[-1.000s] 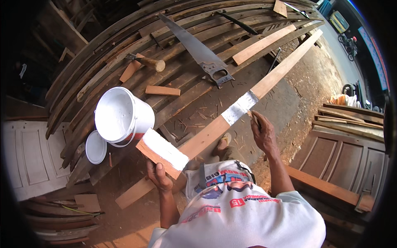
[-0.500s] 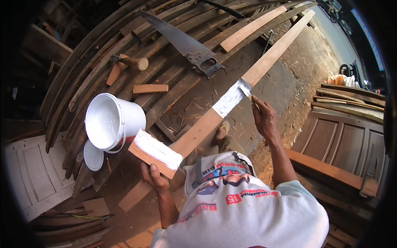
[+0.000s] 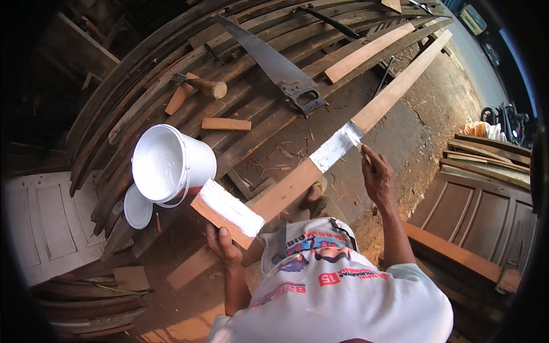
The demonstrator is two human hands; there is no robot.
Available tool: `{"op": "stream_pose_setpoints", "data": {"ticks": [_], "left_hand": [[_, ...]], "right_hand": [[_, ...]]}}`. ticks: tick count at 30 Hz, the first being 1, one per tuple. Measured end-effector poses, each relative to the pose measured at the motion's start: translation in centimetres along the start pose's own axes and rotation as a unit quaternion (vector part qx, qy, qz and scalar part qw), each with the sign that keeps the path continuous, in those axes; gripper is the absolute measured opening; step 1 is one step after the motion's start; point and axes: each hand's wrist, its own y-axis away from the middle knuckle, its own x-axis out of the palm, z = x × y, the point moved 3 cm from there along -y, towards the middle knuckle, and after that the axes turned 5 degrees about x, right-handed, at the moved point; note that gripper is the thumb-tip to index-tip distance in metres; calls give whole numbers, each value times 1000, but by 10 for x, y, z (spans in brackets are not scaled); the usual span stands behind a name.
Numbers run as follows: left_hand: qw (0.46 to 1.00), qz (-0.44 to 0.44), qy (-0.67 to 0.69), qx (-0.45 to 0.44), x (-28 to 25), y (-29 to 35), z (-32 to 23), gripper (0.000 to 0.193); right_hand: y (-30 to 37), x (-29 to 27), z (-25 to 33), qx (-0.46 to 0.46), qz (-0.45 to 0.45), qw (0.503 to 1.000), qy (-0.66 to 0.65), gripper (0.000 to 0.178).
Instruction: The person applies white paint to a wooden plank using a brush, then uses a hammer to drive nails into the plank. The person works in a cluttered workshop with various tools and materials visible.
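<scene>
A long wooden plank (image 3: 286, 188) runs diagonally in front of me, with a wet-looking white patch (image 3: 333, 150) across its middle. At that patch's far end, my right hand (image 3: 377, 178) pinches a small flat spreader (image 3: 354, 139) smeared with white, its blade against the plank. My left hand (image 3: 225, 243) grips a short wooden block (image 3: 226, 212) from below, its fingers partly hidden. Thick white paste coats the block's upper face. Just beyond the block, a white bucket (image 3: 200, 160) leans toward me with white coating inside, its round lid (image 3: 138, 208) beside it.
Long dark beams (image 3: 171, 103) lie across the far left. On them rest a handsaw (image 3: 274, 66), a hammer (image 3: 214, 89) and a small wood offcut (image 3: 226, 123). A pale panelled door (image 3: 51, 228) is at left, a brown panelled door (image 3: 474, 206) at right. Shavings litter the ground.
The whole view has shifted, moving the scene right and mostly down. My right hand keeps the spreader at the patch's far end, and my left still holds the coated block.
</scene>
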Motion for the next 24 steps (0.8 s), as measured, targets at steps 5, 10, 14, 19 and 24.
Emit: {"op": "stream_pose_setpoints", "data": {"ticks": [5,10,14,19,24], "left_hand": [[996,37,-77,20,-16,-2,-9,34],[997,42,-56,-12,-16,0,-11,28],[998,41,-49,3,-16,2,-10,29],[999,42,-25,-24,-15,5,-11,33],[999,22,-27,10,-14,-1,-34,36]], "right_hand": [[10,9,-21,-16,-41,999,-1,37],[18,16,-19,-91,-1,996,-4,33],[6,11,-31,-19,-28,999,-21,29],[16,41,-71,61,146,964,-212,45],[30,19,12,49,120,990,-47,37]]}}
